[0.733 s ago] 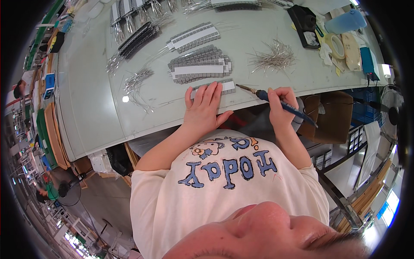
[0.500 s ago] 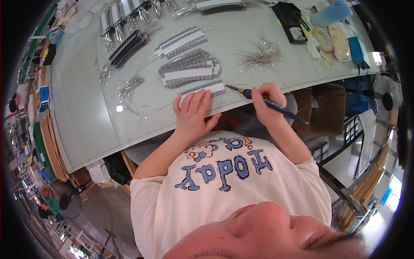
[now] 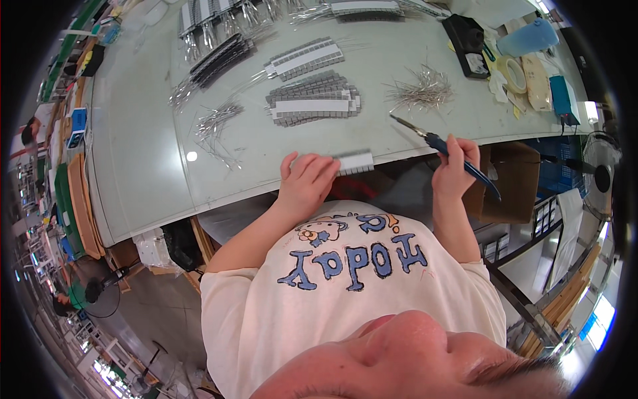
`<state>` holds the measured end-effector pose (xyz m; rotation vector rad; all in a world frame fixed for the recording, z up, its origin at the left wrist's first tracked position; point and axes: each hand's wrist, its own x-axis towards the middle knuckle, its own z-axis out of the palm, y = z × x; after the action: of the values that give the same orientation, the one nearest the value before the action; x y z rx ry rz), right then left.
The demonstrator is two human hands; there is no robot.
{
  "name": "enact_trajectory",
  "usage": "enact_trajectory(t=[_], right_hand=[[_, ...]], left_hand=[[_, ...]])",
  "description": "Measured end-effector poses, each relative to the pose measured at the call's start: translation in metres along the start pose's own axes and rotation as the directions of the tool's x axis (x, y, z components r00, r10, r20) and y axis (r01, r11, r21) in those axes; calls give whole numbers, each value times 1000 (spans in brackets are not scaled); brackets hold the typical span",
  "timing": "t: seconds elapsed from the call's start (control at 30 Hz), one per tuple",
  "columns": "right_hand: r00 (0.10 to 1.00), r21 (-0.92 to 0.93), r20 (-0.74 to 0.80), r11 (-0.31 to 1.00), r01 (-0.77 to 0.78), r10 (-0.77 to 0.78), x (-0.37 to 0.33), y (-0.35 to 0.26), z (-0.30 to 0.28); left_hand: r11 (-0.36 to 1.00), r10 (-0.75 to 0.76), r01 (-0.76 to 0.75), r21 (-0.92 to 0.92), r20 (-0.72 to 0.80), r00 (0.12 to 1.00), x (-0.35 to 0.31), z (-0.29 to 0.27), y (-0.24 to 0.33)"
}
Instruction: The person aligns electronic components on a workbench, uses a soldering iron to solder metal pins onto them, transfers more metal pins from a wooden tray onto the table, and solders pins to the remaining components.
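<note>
At the table's front edge my left hand has its bent fingers closed over the left end of a grey-and-white segmented strip. That end is hidden under the fingers. My right hand grips a blue-handled soldering iron like a pen, its metal tip up and to the left, apart from the strip. Beyond my left hand lies a fanned stack of similar strips. Another small stack of strips with wires at its ends sits behind it.
Loose thin wires lie in a pile at right and a smaller bunch at left. Farther back are dark wired strips. A black holder, tape roll and blue bottle stand at back right.
My left hand and the strip have come nearer to the table's front edge. My right hand has drawn the soldering iron away to the right, off the strip's end. The view has shifted slightly.
</note>
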<state>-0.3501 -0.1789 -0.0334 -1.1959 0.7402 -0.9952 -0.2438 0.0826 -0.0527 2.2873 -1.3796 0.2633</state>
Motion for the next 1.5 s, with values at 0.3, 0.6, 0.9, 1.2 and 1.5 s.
enact_trajectory(t=[0.3,0.6,0.9,1.2,1.5], right_hand=[[968,93,-205,982,164,-142,28,-22,-13],[973,57,-181,987,153,-140,24,-21,-12],[987,72,-137,993,98,-87,21,-13,-7],[988,51,-125,994,95,-88,12,-15,1],[989,14,-122,996,86,-84,9,-11,2]], left_hand=[[991,115,-102,92,-154,981,75,-38,-43],[974,68,-66,218,1,998,145,-14,-135],[994,105,-108,25,95,990,96,-29,-80],[996,4,0,-84,55,998,93,-27,-88],[994,-31,35,-103,41,999,87,-28,-92]])
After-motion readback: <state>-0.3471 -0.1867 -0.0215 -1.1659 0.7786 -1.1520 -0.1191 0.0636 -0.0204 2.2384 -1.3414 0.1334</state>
